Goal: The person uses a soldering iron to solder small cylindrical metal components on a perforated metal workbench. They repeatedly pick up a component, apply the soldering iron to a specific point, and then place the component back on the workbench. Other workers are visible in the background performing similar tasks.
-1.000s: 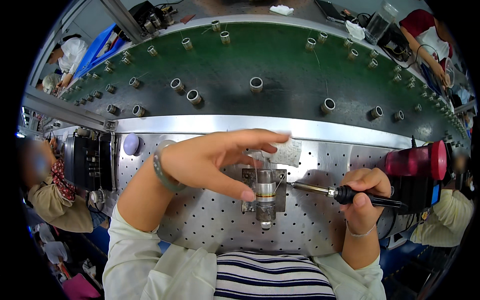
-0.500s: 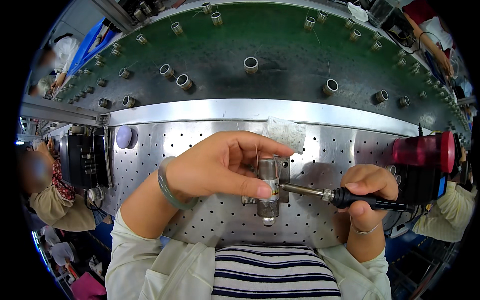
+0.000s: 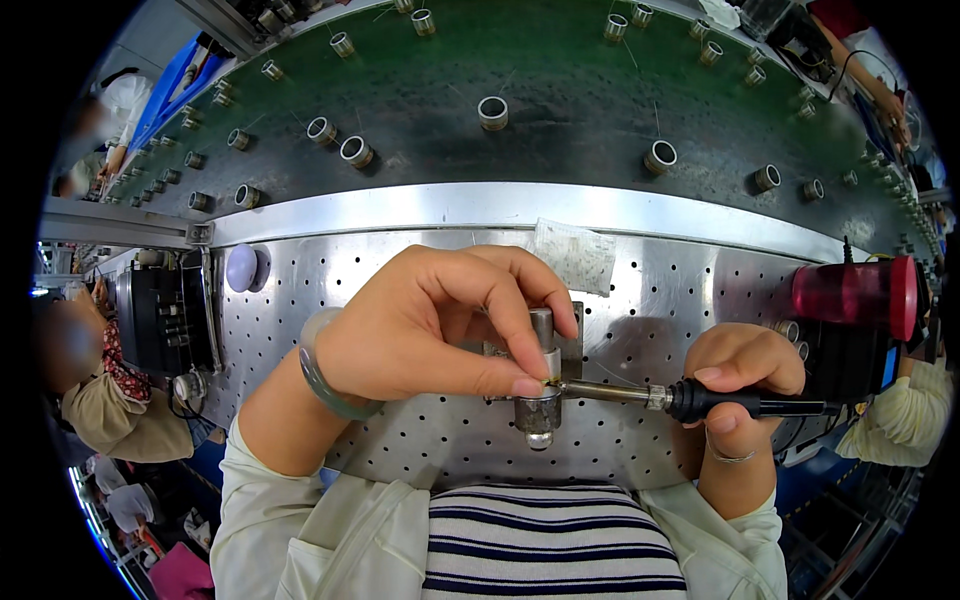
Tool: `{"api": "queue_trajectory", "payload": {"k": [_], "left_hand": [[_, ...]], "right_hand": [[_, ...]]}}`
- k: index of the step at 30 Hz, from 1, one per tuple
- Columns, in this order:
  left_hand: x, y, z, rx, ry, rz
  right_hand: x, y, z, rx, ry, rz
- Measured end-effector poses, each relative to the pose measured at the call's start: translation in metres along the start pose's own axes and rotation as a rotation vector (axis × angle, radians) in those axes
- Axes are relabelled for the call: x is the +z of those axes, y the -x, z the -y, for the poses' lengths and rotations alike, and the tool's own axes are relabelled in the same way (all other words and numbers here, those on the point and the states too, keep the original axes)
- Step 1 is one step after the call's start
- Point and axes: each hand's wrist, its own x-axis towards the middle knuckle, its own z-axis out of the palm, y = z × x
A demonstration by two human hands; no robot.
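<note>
My right hand (image 3: 745, 375) is wrapped round the black handle of a soldering iron (image 3: 690, 398). The iron's metal barrel points left, and its tip touches the side of an upright metal cylinder (image 3: 540, 412) with a rounded silver end. Against that cylinder, beside the iron's tip, the thumb and index finger of my left hand (image 3: 440, 335) are pinched together; whatever lies between them is hidden. A metal bracket (image 3: 572, 340) stands behind the cylinder, partly covered by my fingers.
A perforated metal worktop (image 3: 430, 440) lies beneath my hands. Beyond its silver rail (image 3: 480, 205), a dark green belt (image 3: 560, 150) carries several small metal rings (image 3: 493, 113). A red jar (image 3: 855, 298) stands right, a purple knob (image 3: 242, 267) left. A flat pale sheet (image 3: 575, 258) lies behind the bracket.
My left index finger has come down from above the cylinder to meet the thumb. The iron's tip sits slightly lower on the cylinder. The thin upright wire no longer shows.
</note>
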Motion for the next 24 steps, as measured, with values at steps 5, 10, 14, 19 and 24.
{"api": "queue_trajectory", "payload": {"k": [5,10,14,19,24], "left_hand": [[-0.004,0.001,0.0,0.022,-0.02,0.018],[-0.006,0.0,0.003,0.029,0.011,0.04],[-0.007,0.0,0.003,0.033,0.008,0.054],[-0.01,-0.001,0.004,0.022,-0.008,0.096],[-0.006,-0.004,-0.011,-0.192,0.112,0.043]], "right_hand": [[-0.004,-0.005,-0.001,-0.067,0.054,0.094],[-0.004,-0.002,-0.004,-0.069,-0.005,0.073],[-0.006,-0.003,-0.004,-0.063,0.009,0.102],[-0.006,-0.003,-0.004,-0.066,0.011,0.105],[-0.006,-0.006,-0.005,-0.106,0.045,0.14]]}}
